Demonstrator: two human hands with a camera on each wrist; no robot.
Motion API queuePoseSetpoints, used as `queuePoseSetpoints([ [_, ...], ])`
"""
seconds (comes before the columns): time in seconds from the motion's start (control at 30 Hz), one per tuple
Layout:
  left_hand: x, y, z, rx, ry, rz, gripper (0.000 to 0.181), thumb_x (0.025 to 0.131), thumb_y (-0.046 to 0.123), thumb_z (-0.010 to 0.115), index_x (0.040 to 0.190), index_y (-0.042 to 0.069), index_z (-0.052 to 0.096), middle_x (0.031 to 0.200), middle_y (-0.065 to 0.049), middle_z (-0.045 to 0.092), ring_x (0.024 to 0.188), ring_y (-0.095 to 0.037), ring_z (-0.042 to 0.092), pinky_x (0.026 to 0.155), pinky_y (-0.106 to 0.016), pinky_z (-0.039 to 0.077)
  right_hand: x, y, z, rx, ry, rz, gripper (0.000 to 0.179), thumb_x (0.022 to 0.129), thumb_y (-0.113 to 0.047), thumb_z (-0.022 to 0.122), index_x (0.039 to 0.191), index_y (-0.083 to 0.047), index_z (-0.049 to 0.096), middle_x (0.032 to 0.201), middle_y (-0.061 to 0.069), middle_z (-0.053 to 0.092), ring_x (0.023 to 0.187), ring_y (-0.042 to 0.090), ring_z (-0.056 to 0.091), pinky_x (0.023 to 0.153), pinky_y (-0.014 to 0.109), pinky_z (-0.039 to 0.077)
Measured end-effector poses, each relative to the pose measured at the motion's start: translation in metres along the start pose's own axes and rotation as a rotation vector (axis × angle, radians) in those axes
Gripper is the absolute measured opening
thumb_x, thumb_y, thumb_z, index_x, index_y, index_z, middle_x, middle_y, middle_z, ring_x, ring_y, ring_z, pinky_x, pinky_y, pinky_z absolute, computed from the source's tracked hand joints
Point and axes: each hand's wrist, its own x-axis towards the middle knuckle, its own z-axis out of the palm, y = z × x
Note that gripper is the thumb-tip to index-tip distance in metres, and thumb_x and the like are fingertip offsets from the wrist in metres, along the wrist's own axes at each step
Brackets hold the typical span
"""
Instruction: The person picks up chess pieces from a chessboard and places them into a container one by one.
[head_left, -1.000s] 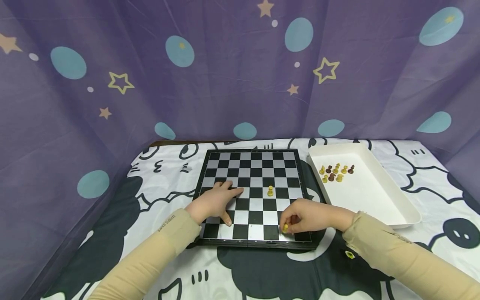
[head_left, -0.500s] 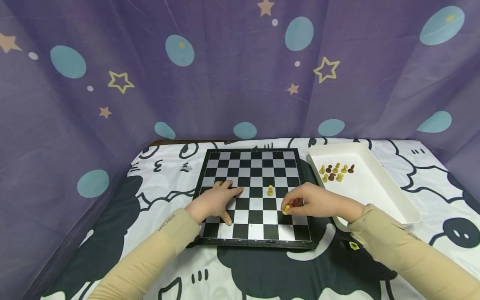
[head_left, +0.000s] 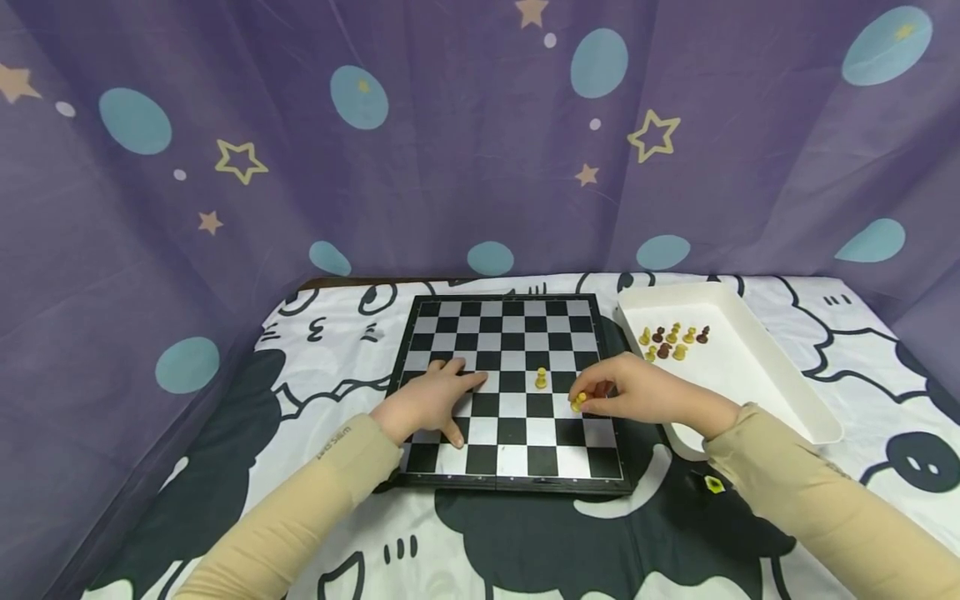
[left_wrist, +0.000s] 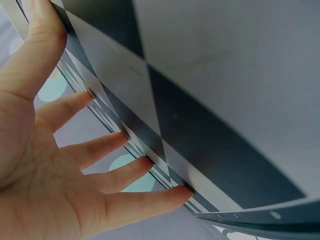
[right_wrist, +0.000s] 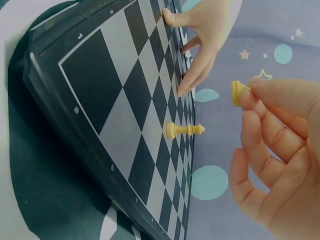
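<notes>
A black-and-white chessboard (head_left: 513,482) lies in the middle. On its left part rests my left hand (head_left: 429,403), fingers spread and fingertips on the squares, as the left wrist view also shows. Over the right edge of the board, my right hand (head_left: 637,392) pinches a yellow chess piece (right_wrist: 236,93) between thumb and fingers. Its base points toward the board in the right wrist view and its upper part is hidden by the fingers. One taller yellow chess piece (head_left: 541,378) with a pointed top stands upright on a square, left of the right hand.
A shallow white tray (head_left: 780,367) stands right of the board, partly behind the right forearm. In its far left part are several yellow and brown chess pieces (head_left: 678,352). A cartoon-print cloth (head_left: 405,533) covers the table; a purple curtain (head_left: 420,200) hangs behind.
My right hand has lifted the pinched yellow chess piece from the board's near right corner and moved it away from me. My left hand and the standing piece stay put.
</notes>
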Motion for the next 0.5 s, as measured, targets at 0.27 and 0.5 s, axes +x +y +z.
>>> queuePoseSetpoints([
  [0.27,0.0,0.0,-0.001,-0.002,0.0,0.0,0.102,0.058,0.03,0.088,0.147,0.02,0.038,0.152,-0.017,0.027,0.136,-0.04,0.026,0.103,-0.054,0.039,-0.005,-0.001,-0.009,0.025,0.05,0.055,0.011,0.087,-0.012,0.067,0.097,-0.009,0.072,0.091,-0.003,0.07,0.076,0.005,0.06,0.062,0.025,0.052],
  [0.5,0.0,0.0,0.001,-0.01,0.002,0.001,0.102,0.058,0.03,0.088,0.146,0.02,0.038,0.152,-0.018,0.026,0.137,-0.041,0.026,0.103,-0.054,0.039,-0.009,0.002,-0.018,0.014,0.085,0.064,0.011,0.087,-0.008,0.067,0.097,-0.009,0.071,0.092,0.001,0.071,0.073,0.006,0.061,0.06,0.025,0.052],
])
